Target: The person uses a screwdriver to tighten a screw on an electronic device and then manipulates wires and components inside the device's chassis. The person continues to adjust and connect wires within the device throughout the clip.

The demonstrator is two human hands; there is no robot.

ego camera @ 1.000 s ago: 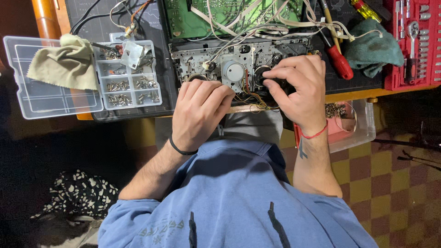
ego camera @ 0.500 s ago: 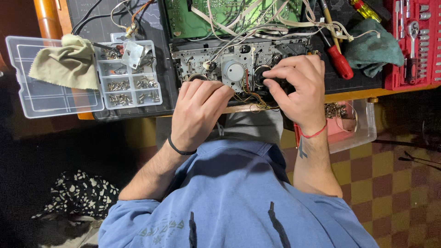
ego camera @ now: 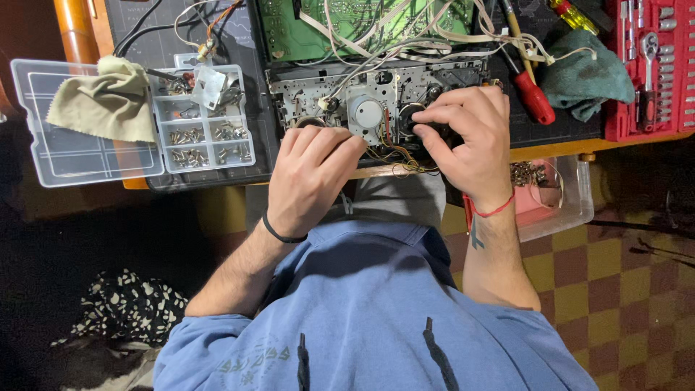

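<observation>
A metal tape-deck mechanism [ego camera: 376, 101] with gears, a white pulley and loose wires lies at the near edge of the work mat. My left hand [ego camera: 311, 177] rests on its near left corner, fingers curled against the frame. My right hand [ego camera: 470, 141] presses on the mechanism's right side, fingertips pinched around a small dark round part that is mostly hidden beneath them. A green circuit board [ego camera: 362, 22] lies just behind, joined by white ribbon cables.
A clear compartment box of small screws [ego camera: 206, 137] with a beige cloth [ego camera: 101, 101] on its lid sits left. A red-handled screwdriver [ego camera: 532, 94], teal rag [ego camera: 586, 72] and red socket set [ego camera: 651, 65] sit right. A clear tub [ego camera: 557, 195] hangs below the table edge.
Both hands stay on the mechanism; my right fingers have shifted only slightly on the dark part.
</observation>
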